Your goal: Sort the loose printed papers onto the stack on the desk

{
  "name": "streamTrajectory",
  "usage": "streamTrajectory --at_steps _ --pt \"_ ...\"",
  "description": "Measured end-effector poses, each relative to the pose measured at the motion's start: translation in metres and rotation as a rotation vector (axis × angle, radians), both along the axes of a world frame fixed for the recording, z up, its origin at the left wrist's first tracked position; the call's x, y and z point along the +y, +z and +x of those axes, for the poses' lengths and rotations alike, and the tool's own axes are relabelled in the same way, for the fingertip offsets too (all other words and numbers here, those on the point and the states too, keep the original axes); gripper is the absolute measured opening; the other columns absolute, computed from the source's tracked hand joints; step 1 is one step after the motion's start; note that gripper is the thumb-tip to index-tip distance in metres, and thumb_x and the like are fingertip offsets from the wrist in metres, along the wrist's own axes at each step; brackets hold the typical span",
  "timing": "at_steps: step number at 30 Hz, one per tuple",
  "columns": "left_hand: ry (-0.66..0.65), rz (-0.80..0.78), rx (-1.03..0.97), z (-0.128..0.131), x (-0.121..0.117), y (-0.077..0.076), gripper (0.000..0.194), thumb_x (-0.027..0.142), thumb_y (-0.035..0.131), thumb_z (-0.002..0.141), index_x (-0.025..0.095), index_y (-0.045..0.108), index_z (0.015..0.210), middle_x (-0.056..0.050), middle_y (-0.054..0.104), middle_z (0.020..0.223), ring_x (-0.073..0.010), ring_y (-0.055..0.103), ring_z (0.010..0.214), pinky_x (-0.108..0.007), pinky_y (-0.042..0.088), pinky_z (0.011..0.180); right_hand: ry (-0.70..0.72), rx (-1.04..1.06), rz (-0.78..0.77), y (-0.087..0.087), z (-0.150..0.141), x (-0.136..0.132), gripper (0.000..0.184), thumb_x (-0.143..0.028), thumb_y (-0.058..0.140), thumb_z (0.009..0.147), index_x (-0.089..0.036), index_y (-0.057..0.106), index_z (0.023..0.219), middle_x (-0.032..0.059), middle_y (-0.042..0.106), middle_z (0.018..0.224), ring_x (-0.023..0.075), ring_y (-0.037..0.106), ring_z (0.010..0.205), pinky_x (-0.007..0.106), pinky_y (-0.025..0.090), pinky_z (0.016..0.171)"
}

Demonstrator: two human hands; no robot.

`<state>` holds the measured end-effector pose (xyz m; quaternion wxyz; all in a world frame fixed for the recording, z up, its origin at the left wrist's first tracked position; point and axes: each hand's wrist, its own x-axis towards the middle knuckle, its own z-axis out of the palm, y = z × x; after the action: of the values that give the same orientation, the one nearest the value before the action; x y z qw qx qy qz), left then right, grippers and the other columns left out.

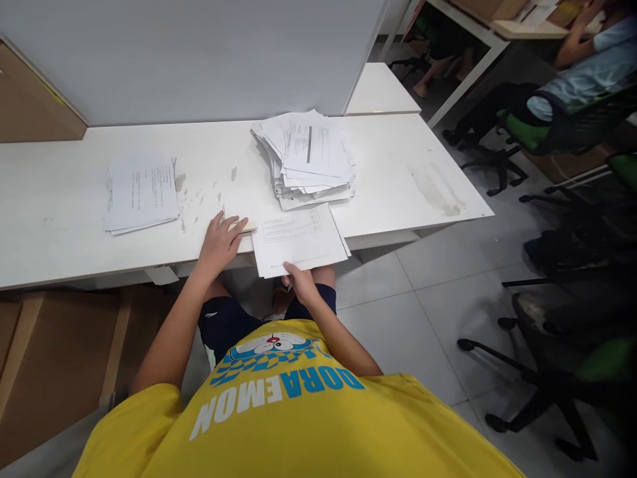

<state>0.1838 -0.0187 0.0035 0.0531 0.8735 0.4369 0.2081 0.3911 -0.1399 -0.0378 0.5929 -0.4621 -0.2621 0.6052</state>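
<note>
Head view: sheet (298,242) lies at the counter (60,219) front edge, long axis running left-right, near edge overhanging. It is pinched at the near edge by the right hand (298,282). Left hand (219,242) is spread flat on the counter, just left of the sheet. Messy paper stack (308,159) sits just behind; smaller stack (142,194) is well apart, left.

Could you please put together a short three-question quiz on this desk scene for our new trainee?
1. True or false: the right hand grips the near edge of the sheet overhanging the table.
2. Which pile is taller: A, the messy stack, or B, the small pile?
3. What does the left hand rest on?

Key: 1 true; 2 A; 3 the table, fingers on a small flat tan thing beside the sheet.
</note>
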Motion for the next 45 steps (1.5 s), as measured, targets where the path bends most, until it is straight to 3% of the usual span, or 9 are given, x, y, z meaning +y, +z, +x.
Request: streamTrajectory --at_steps 16,25,30,33,35,37,41,43,45 --pt "0.074 -0.186 0.030 0.002 -0.002 0.012 0.056 0.023 0.046 0.087 0.027 0.051 0.143 -0.004 0.048 0.149 -0.0356 0.018 0.149 -0.057 0.032 0.116 -0.021 0.024 -0.034 0.021 -0.005 -0.007 0.027 -0.041 0.068 0.066 -0.023 0.049 0.063 -0.0064 0.042 0.047 0.0098 0.036 0.044 0.027 0.033 0.047" --pt "0.119 -0.191 -0.038 0.006 0.000 0.004 0.054 0.032 0.047 0.090 0.029 0.050 0.143 -0.004 0.046 0.151 -0.0339 0.026 0.147 -0.053 0.027 0.119 -0.099 0.000 -0.015 0.005 -0.004 -0.055 0.035 -0.045 0.067 0.072 -0.022 0.046 0.057 -0.0049 0.043 0.046 0.0100 0.036 0.044 0.027 0.033 0.049" --pt "0.110 -0.086 -0.141 0.013 -0.008 0.006 0.060 0.046 0.051 0.091 0.026 0.043 0.147 -0.009 0.035 0.158 -0.0361 0.007 0.152 -0.060 0.011 0.120 -0.094 -0.017 0.013 0.014 -0.002 -0.076 0.033 -0.047 0.065 0.077 -0.023 0.048 0.062 -0.0064 0.038 0.045 0.0107 0.036 0.044 0.027 0.033 0.047" --pt "0.140 -0.019 -0.306 0.024 -0.029 0.025 0.063 0.051 0.049 0.092 0.022 0.041 0.147 -0.014 0.042 0.152 -0.0359 0.013 0.151 -0.062 0.009 0.119 -0.065 -0.041 0.061 0.027 -0.002 -0.082 0.033 -0.049 0.064 0.077 -0.023 0.050 0.063 -0.0043 0.043 0.051 0.0114 0.039 0.047 0.027 0.035 0.048" --pt "0.147 -0.098 -0.531 0.034 -0.051 0.038 0.057 0.053 0.040 0.095 0.022 0.046 0.143 -0.014 0.057 0.138 -0.0317 0.037 0.142 -0.056 0.027 0.117 -0.055 -0.036 0.098 0.035 0.000 -0.084 0.031 -0.046 0.065 0.076 -0.022 0.051 0.063 -0.0037 0.045 0.053 0.0114 0.040 0.048 0.028 0.035 0.047" --pt "0.128 -0.344 -0.783 0.042 -0.076 0.045 0.055 0.057 0.036 0.095 0.023 0.052 0.135 -0.012 0.067 0.121 -0.0294 0.059 0.122 -0.050 0.048 0.103 -0.044 -0.028 0.088 0.040 0.002 -0.084 0.027 -0.042 0.068 0.072 -0.022 0.051 0.064 -0.0041 0.045 0.054 0.0112 0.040 0.047 0.027 0.034 0.045" --pt "0.207 -0.805 -1.016 0.045 -0.114 0.047 0.050 0.053 0.075 0.069 0.020 0.067 0.106 -0.009 0.071 0.090 -0.0300 0.070 0.088 -0.045 0.060 0.077 -0.018 -0.035 0.008 0.048 0.010 -0.078 0.025 -0.037 0.073 0.063 -0.021 0.054 0.070 -0.0047 0.049 0.055 0.0107 0.041 0.047 0.025 0.030 0.041" --pt "0.360 -0.786 -1.126 0.032 -0.115 0.049 0.045 0.045 0.083 0.058 0.020 0.067 0.093 -0.008 0.070 0.085 -0.0285 0.070 0.082 -0.046 0.061 0.076 0.100 -0.041 0.055 0.054 0.014 -0.071 0.025 -0.038 0.072 0.067 -0.020 0.059 0.077 -0.0071 0.047 0.050 0.0087 0.035 0.042 0.024 0.024 0.039" --pt "0.533 -0.553 -1.272 0.004 -0.095 0.054 0.044 0.040 0.083 0.057 0.020 0.062 0.091 -0.007 0.070 0.092 -0.0256 0.069 0.086 -0.046 0.060 0.083 0.234 -0.040 0.144 0.063 0.018 -0.063 0.030 -0.041 0.068 0.074 -0.020 0.064 0.095 -0.0092 0.046 0.046 0.0072 0.029 0.038 0.023 0.020 0.039"
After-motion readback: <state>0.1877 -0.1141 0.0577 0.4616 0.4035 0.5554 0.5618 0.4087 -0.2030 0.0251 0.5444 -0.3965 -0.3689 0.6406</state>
